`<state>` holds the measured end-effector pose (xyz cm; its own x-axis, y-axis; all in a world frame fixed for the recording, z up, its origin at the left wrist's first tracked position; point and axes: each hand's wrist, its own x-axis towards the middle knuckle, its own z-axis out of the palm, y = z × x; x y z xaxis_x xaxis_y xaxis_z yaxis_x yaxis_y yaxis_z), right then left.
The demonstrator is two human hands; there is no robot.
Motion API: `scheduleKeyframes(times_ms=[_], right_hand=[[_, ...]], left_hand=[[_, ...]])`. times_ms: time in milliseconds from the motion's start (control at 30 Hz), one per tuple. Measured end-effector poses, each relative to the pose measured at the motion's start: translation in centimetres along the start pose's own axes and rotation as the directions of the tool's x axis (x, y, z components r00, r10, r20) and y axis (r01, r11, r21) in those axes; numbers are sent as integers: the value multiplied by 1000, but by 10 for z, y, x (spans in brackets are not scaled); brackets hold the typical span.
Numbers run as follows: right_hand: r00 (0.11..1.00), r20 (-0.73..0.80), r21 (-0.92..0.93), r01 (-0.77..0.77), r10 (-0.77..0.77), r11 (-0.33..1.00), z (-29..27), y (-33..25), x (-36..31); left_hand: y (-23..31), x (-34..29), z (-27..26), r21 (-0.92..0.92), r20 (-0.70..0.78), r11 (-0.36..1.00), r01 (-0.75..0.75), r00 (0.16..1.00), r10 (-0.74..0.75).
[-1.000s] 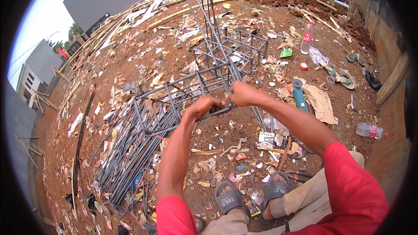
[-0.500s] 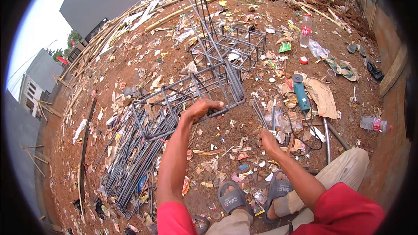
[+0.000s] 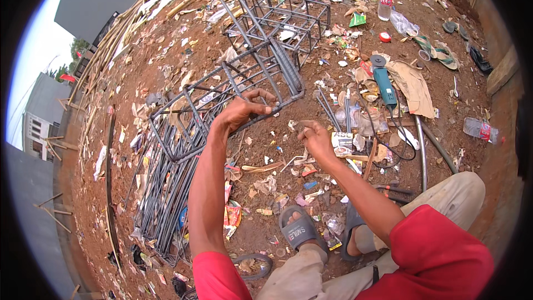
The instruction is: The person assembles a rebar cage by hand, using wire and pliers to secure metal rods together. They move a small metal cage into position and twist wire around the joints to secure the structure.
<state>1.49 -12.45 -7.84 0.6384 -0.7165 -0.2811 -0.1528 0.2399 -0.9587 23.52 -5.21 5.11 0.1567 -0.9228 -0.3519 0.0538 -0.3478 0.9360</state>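
"Rebar cage (image 3: 286, 66): where is it placed?"

"It is seen in front of the person, over the littered ground (image 3: 267, 138). Its left end is seen above a bundle of thin rods (image 3: 166, 205)."

"And how is the left hand (image 3: 237, 112) positioned?"

"It is placed at the near bar of the cage. Thumb and forefinger are curved, with a gap left between them; whether the bar is gripped by the other fingers cannot be told."

"The right hand (image 3: 317, 140)?"

"It is held near the cage, but apart from it. Its fingers are bent; whether something thin is pinched cannot be told. To its right, a green angle grinder (image 3: 384, 83) is laid down."
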Motion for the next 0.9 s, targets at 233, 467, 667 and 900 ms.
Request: scheduleKeyframes(times_ms=[233,467,667,900], right_hand=[[987,-91,290,155,-134,945,25,-38,7],[985,-88,192,166,-151,967,39,-57,8],[940,-310,96,177,-140,979,20,-7,12],[997,26,365,-73,68,928,34,-40,-14]], left_hand=[[5,-4,9,3,-75,1000,4,997,-4],[1,-9,6,40,-72,999,-5,997,8],[0,-5,9,56,-39,998,-22,999,24],[-2,-8,6,122,-101,992,-14,995,27]])
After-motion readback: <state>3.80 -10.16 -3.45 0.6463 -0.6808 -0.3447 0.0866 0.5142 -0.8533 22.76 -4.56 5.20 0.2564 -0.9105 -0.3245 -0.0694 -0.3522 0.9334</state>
